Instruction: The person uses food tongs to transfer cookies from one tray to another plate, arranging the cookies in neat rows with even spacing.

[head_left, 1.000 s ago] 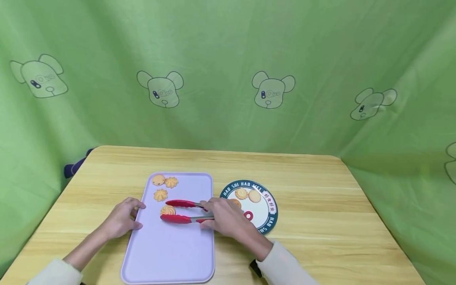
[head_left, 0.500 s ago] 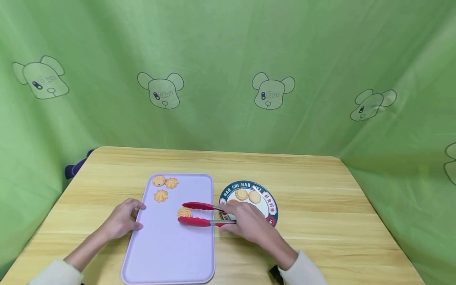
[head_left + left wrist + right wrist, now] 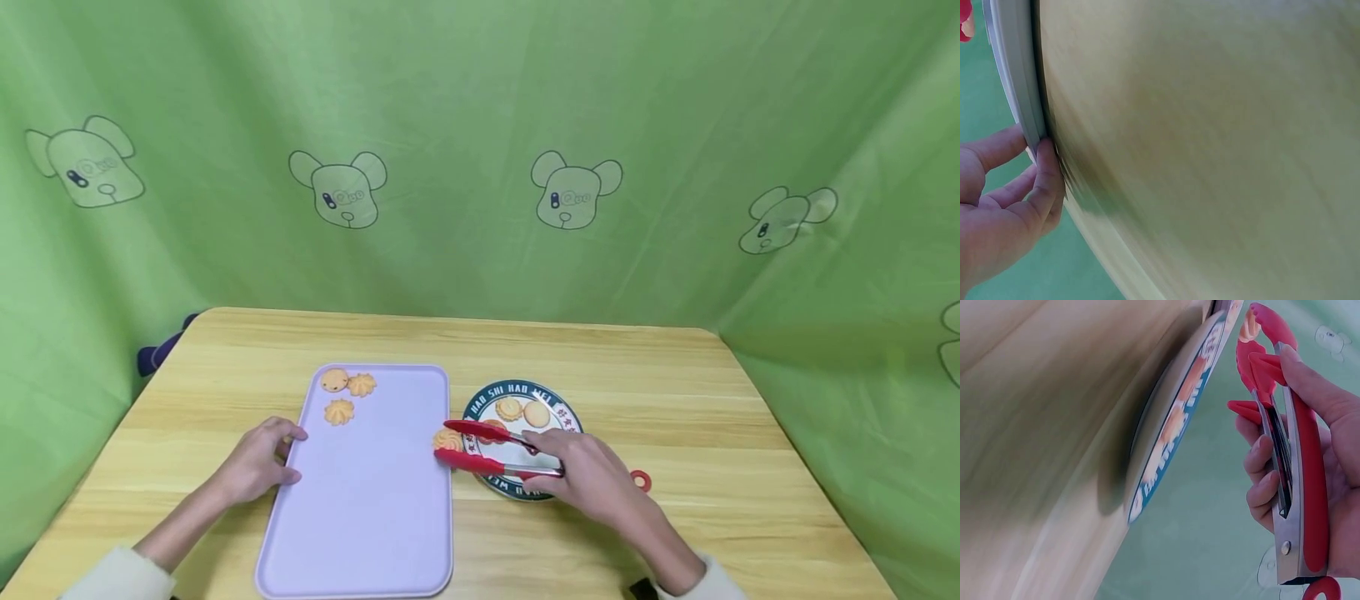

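My right hand point(image 3: 585, 471) grips red-and-steel tongs point(image 3: 1313, 487), with the thumb on one arm and the fingers on the other. Between the red tips of the tongs sits a swirled butter cookie point(image 3: 447, 441), above the gap between the lilac tray point(image 3: 360, 525) and the round plate point(image 3: 517, 387). At the tray's left edge, my left hand point(image 3: 258, 458) pinches the rim between thumb and fingers, as the left wrist view shows. Near the tray's far left corner lie a round dotted cookie point(image 3: 334, 380) and two flower-shaped cookies point(image 3: 339, 412).
On the plate, partly behind the tongs, lie a scalloped cookie point(image 3: 508, 408), a plain round cookie point(image 3: 536, 414) and a reddish-brown one point(image 3: 492, 431). A wooden table point(image 3: 675, 392) carries everything, with a green curtain point(image 3: 465, 267) behind and at the sides.
My right hand has moved to the right with the tongs, carrying the swirled cookie from the middle of the tray to the plate's left edge. My left hand has stayed put.
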Tool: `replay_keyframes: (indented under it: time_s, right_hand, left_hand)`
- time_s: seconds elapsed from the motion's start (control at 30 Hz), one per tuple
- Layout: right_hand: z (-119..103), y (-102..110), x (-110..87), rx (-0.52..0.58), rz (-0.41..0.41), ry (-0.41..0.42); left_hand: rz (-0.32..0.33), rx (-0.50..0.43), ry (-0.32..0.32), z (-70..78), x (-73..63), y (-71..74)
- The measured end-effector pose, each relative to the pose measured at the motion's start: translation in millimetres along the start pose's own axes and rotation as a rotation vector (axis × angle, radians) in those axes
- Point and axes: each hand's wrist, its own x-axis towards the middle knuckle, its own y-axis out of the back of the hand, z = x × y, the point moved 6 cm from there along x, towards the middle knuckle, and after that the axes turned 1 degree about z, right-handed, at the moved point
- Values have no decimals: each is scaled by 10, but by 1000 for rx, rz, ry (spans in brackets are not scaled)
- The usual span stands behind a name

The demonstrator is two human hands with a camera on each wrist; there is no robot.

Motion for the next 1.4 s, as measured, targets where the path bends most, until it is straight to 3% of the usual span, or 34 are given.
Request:
replay_keyframes:
  time_s: [0.27,0.73,1.07,1.4]
  right_hand:
    - [260,172,-143,4,50,-74]
    - [653,288,-336,-27,46,-164]
    - [729,242,-379,-82,42,-158]
    - [740,235,-386,-71,29,-171]
  left_hand:
    - [5,9,-2,-1,-9,9]
    - [8,8,5,-16,-7,-1]
    - [5,11,1,-17,23,9]
    - [6,8,12,-23,3,-2]
